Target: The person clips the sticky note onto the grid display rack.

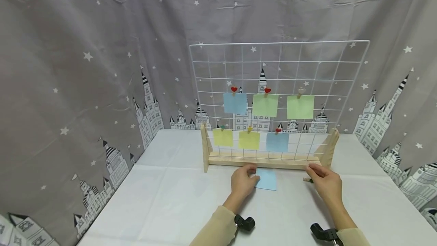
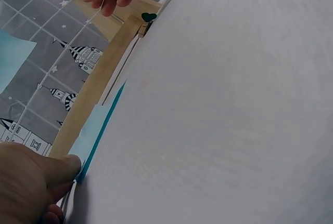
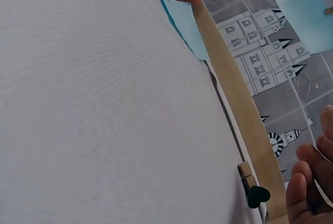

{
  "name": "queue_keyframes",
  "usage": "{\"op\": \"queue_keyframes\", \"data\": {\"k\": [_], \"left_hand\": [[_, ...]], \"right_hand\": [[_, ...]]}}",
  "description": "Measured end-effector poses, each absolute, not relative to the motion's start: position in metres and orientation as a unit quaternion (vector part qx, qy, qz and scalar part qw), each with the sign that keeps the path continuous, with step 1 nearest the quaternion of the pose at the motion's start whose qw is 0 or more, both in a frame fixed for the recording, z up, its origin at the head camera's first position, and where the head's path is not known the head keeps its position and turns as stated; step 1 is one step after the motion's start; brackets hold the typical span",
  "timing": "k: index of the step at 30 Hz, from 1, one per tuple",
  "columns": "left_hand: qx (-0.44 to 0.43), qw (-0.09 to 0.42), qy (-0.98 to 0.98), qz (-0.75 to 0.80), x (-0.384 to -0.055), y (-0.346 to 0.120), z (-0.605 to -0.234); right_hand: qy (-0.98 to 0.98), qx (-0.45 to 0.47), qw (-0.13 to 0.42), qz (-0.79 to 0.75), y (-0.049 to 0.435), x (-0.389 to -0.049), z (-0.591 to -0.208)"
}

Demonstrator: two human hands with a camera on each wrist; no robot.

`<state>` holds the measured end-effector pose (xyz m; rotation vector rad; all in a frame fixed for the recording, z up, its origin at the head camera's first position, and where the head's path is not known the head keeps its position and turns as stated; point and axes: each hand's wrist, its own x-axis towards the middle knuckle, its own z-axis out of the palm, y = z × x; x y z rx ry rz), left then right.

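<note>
My left hand (image 1: 243, 182) pinches the left edge of a light blue paper note (image 1: 267, 179) between thumb and fingers. The note is at the table surface, just in front of the wooden stand (image 1: 263, 160); its near edge looks slightly lifted in the left wrist view. To the right, my right hand (image 1: 327, 183) hovers over a small wooden clothespin with a dark green heart (image 3: 245, 172). The clothespin lies on the table by the stand's base. In the right wrist view the right fingers (image 3: 307, 161) are loosely bent and apart from the clothespin, holding nothing.
A white wire grid (image 1: 273, 62) rises from the stand. Heart clips hold a blue note (image 1: 235, 103), green notes (image 1: 265, 105), yellow notes (image 1: 223, 138) and another blue note (image 1: 277, 142) on it. White cloth (image 1: 164, 204) covers the table; a grey curtain (image 1: 164, 18) hangs behind.
</note>
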<state>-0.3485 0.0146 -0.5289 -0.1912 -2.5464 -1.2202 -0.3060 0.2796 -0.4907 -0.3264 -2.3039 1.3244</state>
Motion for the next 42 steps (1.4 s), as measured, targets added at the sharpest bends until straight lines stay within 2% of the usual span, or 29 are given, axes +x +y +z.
{"op": "queue_keyframes", "data": {"k": [15,26,35,42], "left_hand": [[-0.084,0.163,-0.896,-0.404,-0.35,0.017,-0.528],[-0.065,0.158,-0.893,-0.416,-0.35,0.017,-0.529],[-0.058,0.119,-0.866,-0.483,-0.349,0.019,-0.523],[-0.063,0.108,-0.856,-0.502,-0.352,0.02,-0.516]], "right_hand": [[-0.84,-0.12,0.221,0.481,0.289,-0.302,-0.499],[-0.853,-0.139,0.214,0.456,0.296,-0.303,-0.512],[-0.859,-0.136,0.194,0.454,0.3,-0.301,-0.516],[-0.878,-0.124,0.191,0.421,0.303,-0.302,-0.518]]}}
